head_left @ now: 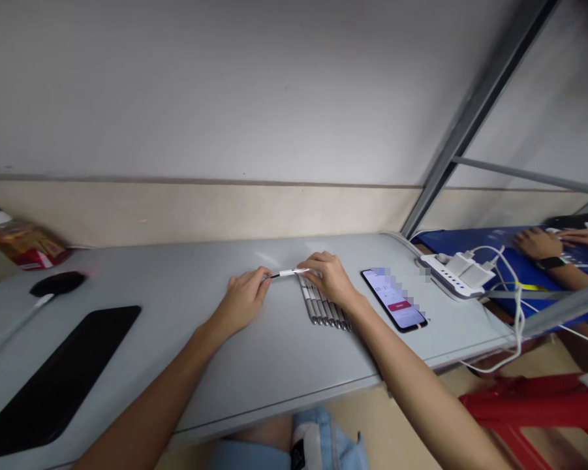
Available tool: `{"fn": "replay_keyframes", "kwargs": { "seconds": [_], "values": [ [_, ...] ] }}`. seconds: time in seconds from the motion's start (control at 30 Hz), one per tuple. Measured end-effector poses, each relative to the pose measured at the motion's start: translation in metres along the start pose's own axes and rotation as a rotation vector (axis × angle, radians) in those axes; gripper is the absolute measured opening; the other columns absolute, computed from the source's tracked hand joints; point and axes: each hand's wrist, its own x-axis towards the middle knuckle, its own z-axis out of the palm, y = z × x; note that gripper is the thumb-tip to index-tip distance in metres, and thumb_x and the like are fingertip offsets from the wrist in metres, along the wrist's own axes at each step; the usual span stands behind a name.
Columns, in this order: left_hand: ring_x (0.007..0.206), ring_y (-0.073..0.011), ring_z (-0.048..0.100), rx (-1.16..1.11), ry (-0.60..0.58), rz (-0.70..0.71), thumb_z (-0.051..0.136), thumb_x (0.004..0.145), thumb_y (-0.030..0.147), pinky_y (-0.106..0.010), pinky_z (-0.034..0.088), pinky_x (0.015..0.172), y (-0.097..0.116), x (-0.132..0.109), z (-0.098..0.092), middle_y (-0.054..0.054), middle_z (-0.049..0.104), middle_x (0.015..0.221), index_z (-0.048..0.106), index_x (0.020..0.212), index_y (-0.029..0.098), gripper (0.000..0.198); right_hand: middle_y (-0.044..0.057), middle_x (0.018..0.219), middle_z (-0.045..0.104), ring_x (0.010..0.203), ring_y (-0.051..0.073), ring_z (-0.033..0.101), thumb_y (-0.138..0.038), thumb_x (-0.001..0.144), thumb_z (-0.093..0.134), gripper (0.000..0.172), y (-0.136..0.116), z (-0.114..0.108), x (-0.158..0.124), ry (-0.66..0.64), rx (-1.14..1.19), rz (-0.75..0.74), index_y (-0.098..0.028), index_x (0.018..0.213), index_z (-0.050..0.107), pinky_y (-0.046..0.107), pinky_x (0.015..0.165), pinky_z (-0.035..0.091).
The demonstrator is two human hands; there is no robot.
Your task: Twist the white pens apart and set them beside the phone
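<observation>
My left hand (243,297) and my right hand (329,277) hold one thin pen (290,273) between them, level above the grey table (186,287). The left fingers pinch its dark tip end. The right fingers are closed on its white end. Under my right hand lies a row of several grey pens (323,307), side by side on the table.
A phone (394,299) with a lit screen lies right of the pens. A white power strip (453,274) with cables sits at the table's right end. A black pad (53,378), a black mouse (57,283) and a red packet (27,247) are at left. Another person's hands (538,243) rest on a blue surface at far right.
</observation>
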Motion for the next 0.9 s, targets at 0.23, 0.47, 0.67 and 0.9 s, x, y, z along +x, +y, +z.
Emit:
{"fn": "replay_keyframes", "kwargs": {
  "seconds": [0.23,0.47,0.67,0.9],
  "values": [
    [0.088,-0.0216,0.058,-0.004,-0.002,0.010,0.032,0.097,0.038,-0.038,0.036,0.083,-0.003,0.000,0.003,-0.005,0.065,0.091,0.056,0.099,0.021,0.029,0.007,0.099,0.067,0.089,0.021,0.051,-0.030,0.091,0.056,0.021,0.000,-0.003,0.000,0.010,0.007,-0.008,-0.026,0.105,0.071,0.033,0.078,0.032],
    [0.088,-0.0204,0.057,-0.046,-0.032,0.041,0.029,0.098,0.038,-0.037,0.035,0.083,0.004,-0.002,0.001,-0.003,0.064,0.090,0.056,0.094,0.022,0.031,0.006,0.099,0.069,0.088,0.019,0.053,-0.032,0.091,0.056,0.022,-0.006,0.000,0.000,-0.022,0.068,-0.024,-0.026,0.106,0.071,0.033,0.081,0.034],
    [0.088,-0.0196,0.055,-0.032,-0.014,0.086,0.029,0.098,0.036,-0.035,0.035,0.082,0.004,-0.003,-0.002,-0.003,0.063,0.091,0.056,0.095,0.021,0.031,0.005,0.096,0.072,0.086,0.017,0.058,-0.032,0.087,0.063,0.019,-0.012,0.000,0.002,0.011,0.253,-0.020,-0.024,0.101,0.072,0.032,0.083,0.039],
    [0.090,-0.0200,0.053,-0.006,0.019,0.153,0.030,0.098,0.033,-0.035,0.034,0.081,0.006,-0.002,-0.008,-0.004,0.061,0.092,0.055,0.099,0.021,0.028,0.001,0.068,0.064,0.067,0.014,0.056,-0.041,0.094,0.045,0.033,-0.015,0.000,0.001,-0.111,0.518,0.163,-0.019,0.087,0.069,0.026,0.065,0.042]
  ]
}}
